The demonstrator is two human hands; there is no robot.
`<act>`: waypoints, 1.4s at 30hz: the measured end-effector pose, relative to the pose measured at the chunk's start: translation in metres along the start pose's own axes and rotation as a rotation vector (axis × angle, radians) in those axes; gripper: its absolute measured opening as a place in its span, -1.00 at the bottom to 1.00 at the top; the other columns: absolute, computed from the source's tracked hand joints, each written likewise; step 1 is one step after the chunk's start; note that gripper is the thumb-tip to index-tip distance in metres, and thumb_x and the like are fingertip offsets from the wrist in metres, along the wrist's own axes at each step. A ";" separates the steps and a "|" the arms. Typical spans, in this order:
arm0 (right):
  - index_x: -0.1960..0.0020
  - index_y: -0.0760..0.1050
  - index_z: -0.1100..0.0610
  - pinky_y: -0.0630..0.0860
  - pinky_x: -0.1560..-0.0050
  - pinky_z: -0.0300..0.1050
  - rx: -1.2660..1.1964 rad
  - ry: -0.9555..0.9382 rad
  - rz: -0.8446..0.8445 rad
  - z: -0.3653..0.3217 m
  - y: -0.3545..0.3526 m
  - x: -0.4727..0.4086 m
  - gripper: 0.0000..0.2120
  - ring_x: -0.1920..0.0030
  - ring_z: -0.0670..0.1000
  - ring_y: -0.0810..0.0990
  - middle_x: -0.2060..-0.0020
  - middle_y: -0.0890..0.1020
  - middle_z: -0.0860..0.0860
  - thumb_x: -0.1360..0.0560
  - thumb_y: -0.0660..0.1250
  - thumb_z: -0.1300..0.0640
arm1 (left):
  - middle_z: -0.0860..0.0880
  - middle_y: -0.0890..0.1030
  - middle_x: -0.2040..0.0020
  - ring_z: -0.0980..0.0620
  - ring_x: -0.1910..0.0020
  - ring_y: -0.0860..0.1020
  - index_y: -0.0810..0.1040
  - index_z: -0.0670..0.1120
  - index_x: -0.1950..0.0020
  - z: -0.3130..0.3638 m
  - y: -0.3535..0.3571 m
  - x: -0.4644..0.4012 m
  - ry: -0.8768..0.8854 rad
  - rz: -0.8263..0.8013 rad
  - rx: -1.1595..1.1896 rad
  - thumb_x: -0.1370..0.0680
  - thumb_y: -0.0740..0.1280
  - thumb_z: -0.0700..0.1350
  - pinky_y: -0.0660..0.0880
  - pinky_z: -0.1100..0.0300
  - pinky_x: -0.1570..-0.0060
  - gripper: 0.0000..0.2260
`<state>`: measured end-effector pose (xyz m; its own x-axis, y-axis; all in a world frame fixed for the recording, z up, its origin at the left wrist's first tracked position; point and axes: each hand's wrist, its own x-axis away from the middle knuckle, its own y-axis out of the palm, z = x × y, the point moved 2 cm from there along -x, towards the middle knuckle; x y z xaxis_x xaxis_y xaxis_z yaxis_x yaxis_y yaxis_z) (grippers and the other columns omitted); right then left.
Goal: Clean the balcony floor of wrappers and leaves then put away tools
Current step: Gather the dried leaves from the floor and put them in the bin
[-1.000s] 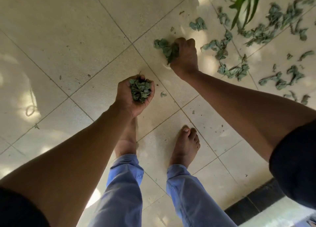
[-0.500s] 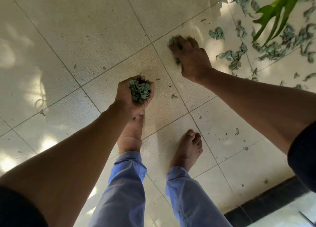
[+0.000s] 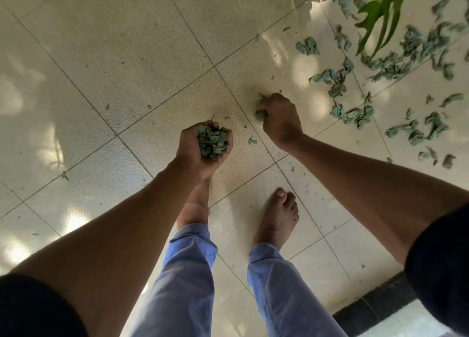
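Note:
My left hand (image 3: 203, 149) is cupped palm up above the pale tiled floor (image 3: 106, 65) and holds a heap of dry green leaves (image 3: 212, 141). My right hand (image 3: 279, 118) is down at the floor a little to the right, its fingers curled round a small bunch of leaves (image 3: 260, 113) that shows at the fingertips. One loose leaf (image 3: 252, 140) lies between the hands. Several more crumpled leaves (image 3: 352, 113) are scattered over the tiles to the right.
My two bare feet (image 3: 278, 217) stand just below the hands, in blue trousers. A live green plant (image 3: 380, 12) hangs in at the top right. A dark step edge (image 3: 375, 308) runs along the bottom right. Small crumbs dot the tiles.
My right hand has drawn back toward me across the floor and closed on a bunch of leaves. My left hand has kept still with its heap.

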<state>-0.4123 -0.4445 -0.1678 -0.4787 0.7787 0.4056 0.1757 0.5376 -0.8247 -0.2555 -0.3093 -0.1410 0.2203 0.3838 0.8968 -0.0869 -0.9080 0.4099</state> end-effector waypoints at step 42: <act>-0.12 0.61 0.15 0.58 0.22 0.02 -0.400 0.417 0.516 0.010 -0.221 0.321 -0.69 0.06 0.14 0.56 0.07 0.63 0.09 -0.41 0.31 0.33 | -0.02 0.65 0.24 0.00 0.17 0.69 0.67 -0.09 0.31 -0.299 0.121 0.115 -0.181 -0.100 -0.651 -0.65 0.06 -0.06 0.63 0.18 0.07 -0.51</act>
<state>-0.6132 -0.3165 0.1404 0.0976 0.9772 0.1888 0.6237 0.0878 -0.7767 -0.5311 -0.3248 0.0621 0.4118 0.3753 0.8304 -0.6118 -0.5614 0.5572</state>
